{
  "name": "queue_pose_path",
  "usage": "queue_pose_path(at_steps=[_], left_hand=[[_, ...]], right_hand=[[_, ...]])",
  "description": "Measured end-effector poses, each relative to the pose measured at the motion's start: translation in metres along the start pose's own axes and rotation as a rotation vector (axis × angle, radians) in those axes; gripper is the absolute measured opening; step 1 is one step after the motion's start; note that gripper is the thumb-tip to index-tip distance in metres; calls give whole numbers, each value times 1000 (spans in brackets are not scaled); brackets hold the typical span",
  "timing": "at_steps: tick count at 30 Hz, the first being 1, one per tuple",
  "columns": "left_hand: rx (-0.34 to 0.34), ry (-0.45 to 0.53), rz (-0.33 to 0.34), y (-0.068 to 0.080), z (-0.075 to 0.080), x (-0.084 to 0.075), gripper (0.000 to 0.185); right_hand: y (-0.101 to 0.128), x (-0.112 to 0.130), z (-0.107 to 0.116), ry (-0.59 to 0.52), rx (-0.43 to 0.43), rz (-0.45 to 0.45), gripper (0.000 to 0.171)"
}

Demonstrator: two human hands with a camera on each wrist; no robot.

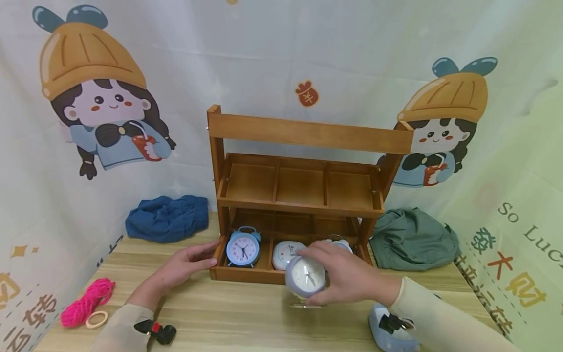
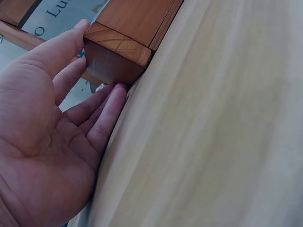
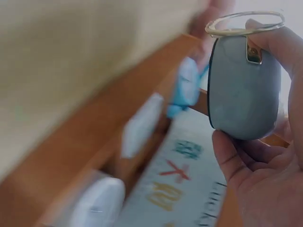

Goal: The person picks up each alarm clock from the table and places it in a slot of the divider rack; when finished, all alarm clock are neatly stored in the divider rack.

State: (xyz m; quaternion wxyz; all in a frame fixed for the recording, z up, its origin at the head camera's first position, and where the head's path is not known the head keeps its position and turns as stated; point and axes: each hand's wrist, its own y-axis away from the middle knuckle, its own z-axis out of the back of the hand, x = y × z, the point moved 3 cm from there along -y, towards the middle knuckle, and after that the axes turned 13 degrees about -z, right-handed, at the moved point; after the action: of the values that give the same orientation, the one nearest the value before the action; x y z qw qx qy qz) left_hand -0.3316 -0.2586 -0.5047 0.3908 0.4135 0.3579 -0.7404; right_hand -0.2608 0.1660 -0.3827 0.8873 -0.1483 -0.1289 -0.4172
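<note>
My right hand (image 1: 347, 276) grips a round, grey-lavender desk clock (image 1: 306, 277) with a gold ring at its base, in front of a wooden shelf (image 1: 250, 275). The right wrist view shows the clock's smooth back (image 3: 241, 90), thumb by the ring and fingers on the opposite side. My left hand (image 1: 186, 266) touches the shelf's lower left corner with extended fingers. The lower tier holds a blue twin-bell alarm clock (image 1: 243, 248) at left, a pale rounded clock (image 1: 287, 254) in the middle, and another clock (image 1: 342, 243) at right, partly hidden by my right hand.
A blue cloth bundle (image 1: 167, 218) lies left of the shelf, a green one (image 1: 413, 239) right. Pink yarn (image 1: 88, 303) and a wooden ring (image 1: 97, 319) sit at front left. Under my right sleeve is a pale blue object (image 1: 387, 335), partly covered. The upper tier has three compartments (image 1: 300, 186).
</note>
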Motion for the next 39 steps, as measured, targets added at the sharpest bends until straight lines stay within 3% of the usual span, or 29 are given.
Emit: queue_pose_path(at_steps=[10,20,27,39], left_hand=[[-10,3,8,0,-1,1,69],[-16,8,7,2,-1,1,68],[-16,-7,14,2,-1,0,69],[-18,-3,14,1,-1,-2,69]], right_hand=[[-75,29,53,-4,-230,76,100],[-143,30,78,-13,-362,3,100],[-175,33,77,-48,-343,-19,98],[-205,40,65,63,-291,0,97]])
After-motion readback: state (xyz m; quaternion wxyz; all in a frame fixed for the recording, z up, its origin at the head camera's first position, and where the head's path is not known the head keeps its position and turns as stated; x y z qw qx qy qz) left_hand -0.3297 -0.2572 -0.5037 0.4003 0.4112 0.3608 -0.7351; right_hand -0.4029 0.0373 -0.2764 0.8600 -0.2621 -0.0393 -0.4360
